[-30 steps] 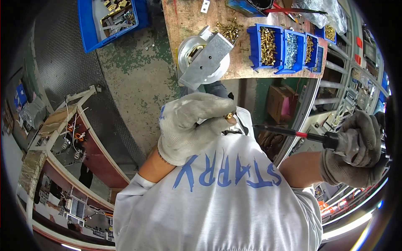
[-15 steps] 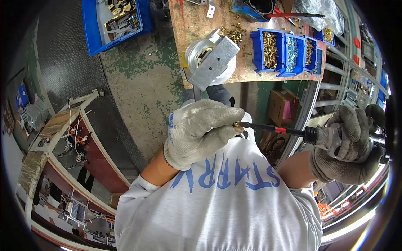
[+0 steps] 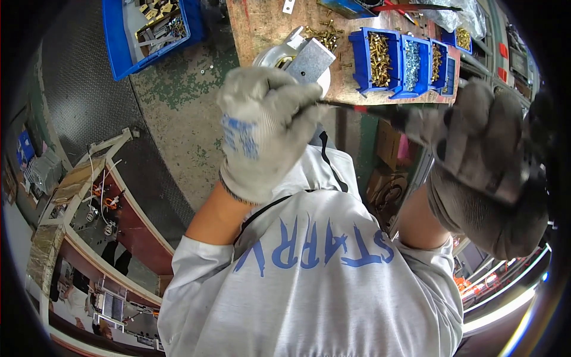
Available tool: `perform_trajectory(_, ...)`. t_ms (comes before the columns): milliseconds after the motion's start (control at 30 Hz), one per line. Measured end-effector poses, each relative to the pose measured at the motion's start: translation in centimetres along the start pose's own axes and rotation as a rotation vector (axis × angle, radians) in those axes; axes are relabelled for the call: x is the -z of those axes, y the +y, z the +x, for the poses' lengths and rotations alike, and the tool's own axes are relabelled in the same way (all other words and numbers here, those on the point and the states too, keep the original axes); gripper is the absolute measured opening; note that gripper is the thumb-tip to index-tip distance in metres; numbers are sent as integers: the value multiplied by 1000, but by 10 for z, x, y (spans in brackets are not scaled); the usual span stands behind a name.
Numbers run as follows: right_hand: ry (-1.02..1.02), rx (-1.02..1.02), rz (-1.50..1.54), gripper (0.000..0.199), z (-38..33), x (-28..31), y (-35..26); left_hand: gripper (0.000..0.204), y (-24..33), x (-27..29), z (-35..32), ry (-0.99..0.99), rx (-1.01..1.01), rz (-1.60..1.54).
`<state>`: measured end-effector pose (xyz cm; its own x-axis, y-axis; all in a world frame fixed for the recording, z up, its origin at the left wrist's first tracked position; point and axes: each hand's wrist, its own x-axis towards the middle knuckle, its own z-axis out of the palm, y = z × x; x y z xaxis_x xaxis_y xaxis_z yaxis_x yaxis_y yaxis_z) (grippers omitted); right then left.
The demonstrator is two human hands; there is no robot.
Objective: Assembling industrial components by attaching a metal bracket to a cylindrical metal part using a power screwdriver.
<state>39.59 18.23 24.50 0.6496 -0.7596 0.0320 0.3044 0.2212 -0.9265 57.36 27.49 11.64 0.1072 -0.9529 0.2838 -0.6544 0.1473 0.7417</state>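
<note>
The left hand [image 3: 267, 128], in a pale grey glove, is raised in front of the bench [image 3: 262, 24] with its fingers [image 3: 300, 113] curled together around the tip of a screwdriver [image 3: 363, 109]; whatever they pinch there is hidden. The right hand [image 3: 485, 172], in a darker glove, has its fingers clamped on the screwdriver's handle, the shaft running between both hands. Behind, at the bench's near edge, sits a round metal part [image 3: 297, 59] beside blue bins [image 3: 404, 56] of screws

Metal assembly [image 3: 300, 56] on the workbench [image 3: 262, 24], parts bins [image 3: 404, 56] to its right, crate [image 3: 148, 30] left
</note>
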Motion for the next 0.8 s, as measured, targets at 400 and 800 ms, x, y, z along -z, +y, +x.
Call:
perform_trajectory(400,-192,16,-313,35,20,11,30,30,-16,-7,9,-59,37,118)
perform_trajectory(800,-192,31,-323,45,13,3,31,29,-22,-19,3,-33,55,99)
